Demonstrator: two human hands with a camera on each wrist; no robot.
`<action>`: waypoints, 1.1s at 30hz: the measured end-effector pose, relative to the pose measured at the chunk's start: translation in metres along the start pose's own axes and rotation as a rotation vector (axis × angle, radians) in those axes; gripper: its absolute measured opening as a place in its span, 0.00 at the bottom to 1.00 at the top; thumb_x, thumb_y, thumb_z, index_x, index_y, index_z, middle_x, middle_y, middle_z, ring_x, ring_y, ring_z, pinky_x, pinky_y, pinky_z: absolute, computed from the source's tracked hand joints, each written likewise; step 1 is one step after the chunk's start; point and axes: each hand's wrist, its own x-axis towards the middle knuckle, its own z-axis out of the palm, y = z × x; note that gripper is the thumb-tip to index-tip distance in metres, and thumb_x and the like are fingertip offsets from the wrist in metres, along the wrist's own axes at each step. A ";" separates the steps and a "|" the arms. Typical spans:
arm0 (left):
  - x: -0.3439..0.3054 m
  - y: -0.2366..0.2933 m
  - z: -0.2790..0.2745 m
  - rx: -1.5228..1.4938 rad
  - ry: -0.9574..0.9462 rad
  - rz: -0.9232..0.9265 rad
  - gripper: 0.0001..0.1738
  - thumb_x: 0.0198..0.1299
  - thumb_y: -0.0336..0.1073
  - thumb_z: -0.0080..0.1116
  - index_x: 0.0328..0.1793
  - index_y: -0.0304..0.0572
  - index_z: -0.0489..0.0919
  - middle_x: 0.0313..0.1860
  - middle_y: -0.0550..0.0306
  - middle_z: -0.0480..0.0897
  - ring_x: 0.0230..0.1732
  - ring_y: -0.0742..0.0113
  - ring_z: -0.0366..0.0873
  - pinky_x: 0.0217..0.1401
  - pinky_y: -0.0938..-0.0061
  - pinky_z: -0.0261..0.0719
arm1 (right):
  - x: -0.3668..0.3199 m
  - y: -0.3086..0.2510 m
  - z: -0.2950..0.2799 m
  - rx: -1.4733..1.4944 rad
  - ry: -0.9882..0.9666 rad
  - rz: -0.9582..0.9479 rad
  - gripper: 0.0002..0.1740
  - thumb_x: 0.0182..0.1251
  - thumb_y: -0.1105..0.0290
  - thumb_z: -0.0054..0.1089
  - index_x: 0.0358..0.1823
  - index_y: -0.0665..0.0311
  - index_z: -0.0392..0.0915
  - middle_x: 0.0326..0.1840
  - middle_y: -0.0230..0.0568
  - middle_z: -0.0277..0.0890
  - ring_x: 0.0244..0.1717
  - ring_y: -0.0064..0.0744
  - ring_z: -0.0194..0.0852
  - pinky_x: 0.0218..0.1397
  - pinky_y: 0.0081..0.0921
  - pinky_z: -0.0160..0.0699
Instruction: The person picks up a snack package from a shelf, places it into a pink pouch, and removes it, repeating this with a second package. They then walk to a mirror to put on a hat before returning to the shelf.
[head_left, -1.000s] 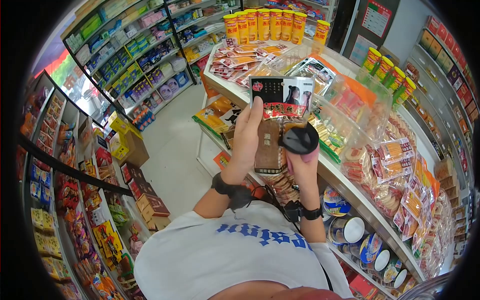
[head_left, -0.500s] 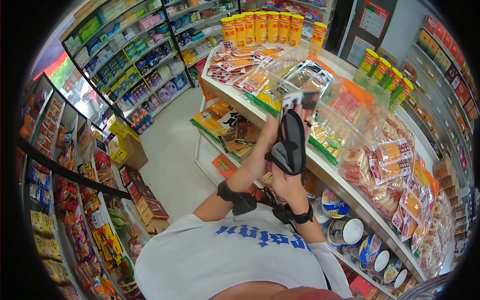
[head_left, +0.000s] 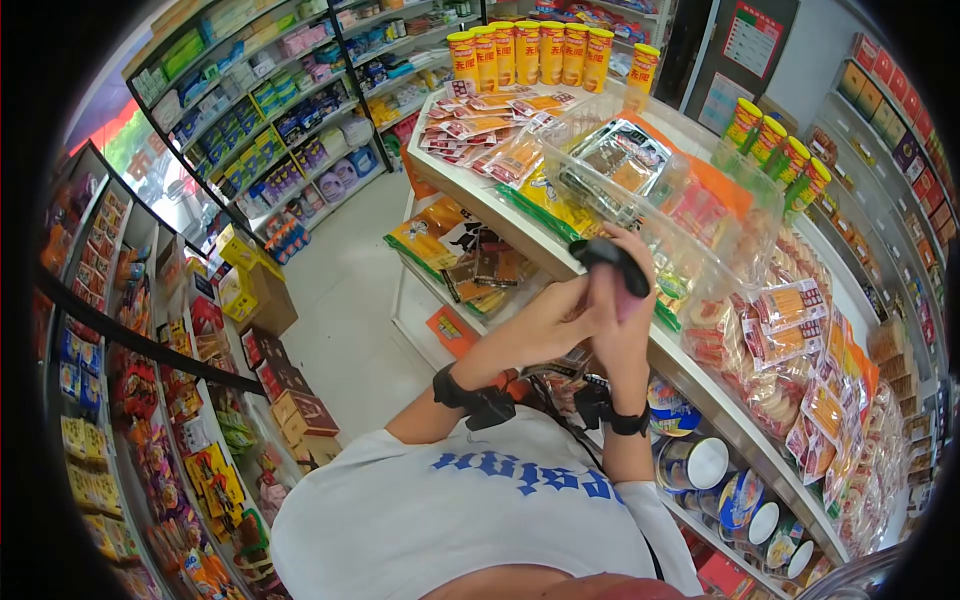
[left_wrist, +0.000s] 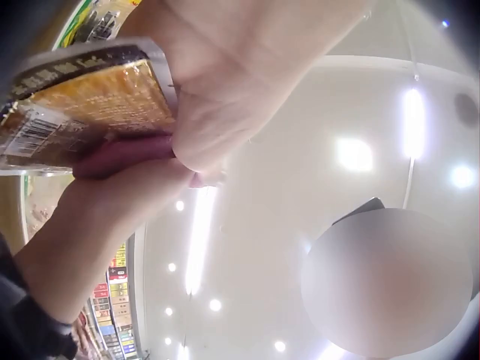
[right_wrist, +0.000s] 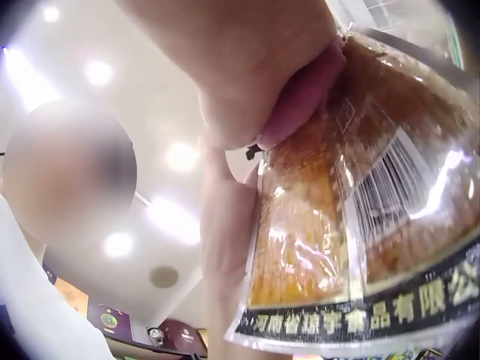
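Note:
My left hand [head_left: 560, 318] and right hand [head_left: 622, 332] meet in front of the display counter. A brown snack packet [right_wrist: 300, 217] sits between them; both wrist views show its back, with a barcode [right_wrist: 390, 184] and lettering along one edge. The right hand grips the packet, as the right wrist view shows. My left hand holds it by an edge, its fingers hidden behind. A black item [head_left: 608, 254] with a pink part [right_wrist: 307, 97] lies against the right hand; I cannot tell its kind. In the head view the hands hide the packet.
The counter holds a clear plastic bin [head_left: 690, 240], bagged snacks [head_left: 800, 320] and yellow chip canisters [head_left: 527, 52]. More packets [head_left: 480, 262] lie on its lower shelf. Instant-noodle tubs [head_left: 695, 462] stand below. Stocked shelves [head_left: 160, 430] line the aisle at left.
The packet's front faced the head camera a second ago; it has turned so its front no longer shows. My hands have come together and shifted right, lower than half a second ago.

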 end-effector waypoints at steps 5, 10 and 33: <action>0.012 0.002 0.011 -0.108 0.252 0.049 0.28 0.79 0.54 0.40 0.61 0.33 0.74 0.52 0.57 0.80 0.52 0.73 0.75 0.56 0.75 0.75 | 0.001 0.002 -0.008 0.138 -0.024 0.351 0.28 0.68 0.76 0.59 0.69 0.70 0.66 0.67 0.49 0.70 0.66 0.32 0.69 0.66 0.28 0.71; 0.021 0.014 -0.025 -1.119 0.428 -0.134 0.31 0.77 0.59 0.39 0.69 0.41 0.69 0.58 0.52 0.81 0.53 0.63 0.82 0.58 0.66 0.82 | -0.009 -0.029 0.011 -0.223 -0.461 -0.169 0.48 0.46 0.69 0.66 0.75 0.62 0.62 0.82 0.47 0.52 0.83 0.55 0.40 0.84 0.55 0.28; 0.016 0.005 -0.008 -0.515 0.494 0.041 0.32 0.70 0.41 0.59 0.74 0.37 0.62 0.62 0.48 0.75 0.60 0.67 0.76 0.63 0.72 0.74 | -0.021 -0.020 0.014 -0.051 -0.228 -0.093 0.39 0.51 0.83 0.62 0.70 0.71 0.66 0.78 0.54 0.59 0.77 0.54 0.58 0.78 0.40 0.58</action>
